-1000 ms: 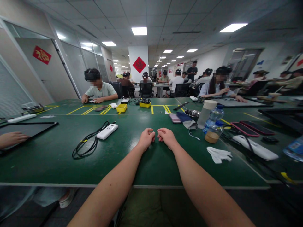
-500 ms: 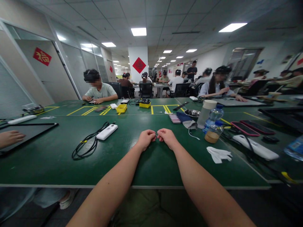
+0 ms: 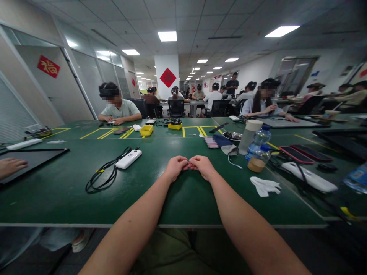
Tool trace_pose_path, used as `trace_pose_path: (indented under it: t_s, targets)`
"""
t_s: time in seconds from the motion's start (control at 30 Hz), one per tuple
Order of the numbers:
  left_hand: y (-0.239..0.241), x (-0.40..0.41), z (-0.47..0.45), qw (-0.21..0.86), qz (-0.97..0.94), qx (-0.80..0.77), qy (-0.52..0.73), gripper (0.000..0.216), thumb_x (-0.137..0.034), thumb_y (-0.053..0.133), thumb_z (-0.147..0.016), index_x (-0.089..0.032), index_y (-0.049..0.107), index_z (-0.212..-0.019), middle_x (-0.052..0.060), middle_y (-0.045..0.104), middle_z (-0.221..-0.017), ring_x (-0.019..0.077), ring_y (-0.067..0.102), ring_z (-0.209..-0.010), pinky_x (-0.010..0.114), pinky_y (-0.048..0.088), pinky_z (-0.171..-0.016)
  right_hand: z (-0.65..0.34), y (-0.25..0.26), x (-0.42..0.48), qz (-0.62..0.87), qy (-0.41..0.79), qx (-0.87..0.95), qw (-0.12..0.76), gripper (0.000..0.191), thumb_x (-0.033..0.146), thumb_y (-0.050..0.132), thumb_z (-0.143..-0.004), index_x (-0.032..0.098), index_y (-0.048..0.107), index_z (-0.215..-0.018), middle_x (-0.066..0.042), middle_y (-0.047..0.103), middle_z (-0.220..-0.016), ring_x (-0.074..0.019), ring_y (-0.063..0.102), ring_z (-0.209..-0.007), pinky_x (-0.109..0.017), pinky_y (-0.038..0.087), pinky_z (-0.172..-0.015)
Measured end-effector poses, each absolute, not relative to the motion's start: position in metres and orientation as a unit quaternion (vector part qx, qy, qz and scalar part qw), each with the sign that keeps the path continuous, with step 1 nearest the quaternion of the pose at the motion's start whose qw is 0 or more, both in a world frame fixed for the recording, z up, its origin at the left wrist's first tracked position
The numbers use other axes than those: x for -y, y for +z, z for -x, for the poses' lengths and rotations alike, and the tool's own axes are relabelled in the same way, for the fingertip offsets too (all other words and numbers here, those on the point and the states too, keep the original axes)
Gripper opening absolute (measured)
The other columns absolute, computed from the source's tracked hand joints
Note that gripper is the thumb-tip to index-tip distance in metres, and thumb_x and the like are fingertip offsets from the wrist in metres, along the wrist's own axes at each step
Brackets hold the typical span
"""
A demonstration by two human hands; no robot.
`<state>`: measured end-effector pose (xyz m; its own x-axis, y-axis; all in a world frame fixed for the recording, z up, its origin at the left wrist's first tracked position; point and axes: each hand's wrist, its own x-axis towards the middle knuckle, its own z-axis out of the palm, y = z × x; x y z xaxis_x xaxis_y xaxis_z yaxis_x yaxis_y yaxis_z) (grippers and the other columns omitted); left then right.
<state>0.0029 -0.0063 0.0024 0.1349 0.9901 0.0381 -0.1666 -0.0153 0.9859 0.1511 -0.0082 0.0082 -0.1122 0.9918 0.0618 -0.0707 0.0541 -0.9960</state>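
Observation:
Over the middle of the green table point(image 3: 114, 206), my left hand point(image 3: 176, 167) and my right hand point(image 3: 202, 166) meet fingertip to fingertip. Both are closed in a pinch. Something tiny and dark seems to sit between the fingertips, too small to name. To the left of my hands lies a white power bank point(image 3: 129, 159) with a looped black cable point(image 3: 107, 177). A crumpled white cloth or tissue point(image 3: 265, 186) rests to the right of my right forearm.
On the right stand a pale tumbler point(image 3: 250, 136), a water bottle point(image 3: 261, 136) and a cup of brown drink point(image 3: 258, 162). A metal bowl point(image 3: 233, 136) and a yellow tray point(image 3: 146, 130) are farther back. A co-worker's hand point(image 3: 13, 167) rests on a dark board at left.
My fingertips have come together; a small gap showed between the two hands before. The whole view has shifted slightly.

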Motion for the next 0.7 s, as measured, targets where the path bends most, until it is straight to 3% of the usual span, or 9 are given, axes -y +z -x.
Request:
trace_pose_path:
  t_s: [0.2, 0.4, 0.7]
  targets:
    - [-0.0022, 0.0008, -0.0011, 0.573, -0.501, -0.401, 0.511, 0.015, -0.012, 0.061, -0.075, -0.012, 0.068, -0.088, 0.006, 0.069, -0.084, 0.0106, 0.064, -0.071, 0.025, 0.052, -0.075, -0.1529, 0.0148, 0.0114, 0.428, 0.592, 0.462, 0.503, 0.009, 0.018, 0.062, -0.078, 0.012, 0.064, -0.072, -0.008, 0.068, -0.068, -0.0131, 0.066, -0.064, -0.023, 0.054, -0.061]
    - [-0.0033, 0.0, 0.0003, 0.576, -0.513, -0.39, 0.504, 0.024, -0.006, 0.063, -0.071, -0.011, 0.068, -0.094, 0.007, 0.069, -0.086, 0.0109, 0.064, -0.072, 0.024, 0.051, -0.074, -0.152, 0.012, 0.0091, 0.438, 0.581, 0.47, 0.499, 0.007, 0.006, 0.062, -0.072, 0.012, 0.065, -0.075, -0.006, 0.068, -0.066, -0.0117, 0.065, -0.059, -0.021, 0.053, -0.057]
    - [-0.0007, 0.0022, 0.002, 0.589, -0.519, -0.392, 0.48, 0.025, -0.009, 0.065, -0.07, -0.011, 0.068, -0.094, 0.01, 0.07, -0.088, 0.013, 0.065, -0.073, 0.028, 0.051, -0.078, -0.1526, 0.01, 0.0088, 0.429, 0.578, 0.471, 0.51, 0.006, 0.006, 0.063, -0.071, 0.012, 0.063, -0.072, -0.005, 0.066, -0.065, -0.0114, 0.065, -0.061, -0.02, 0.053, -0.059]
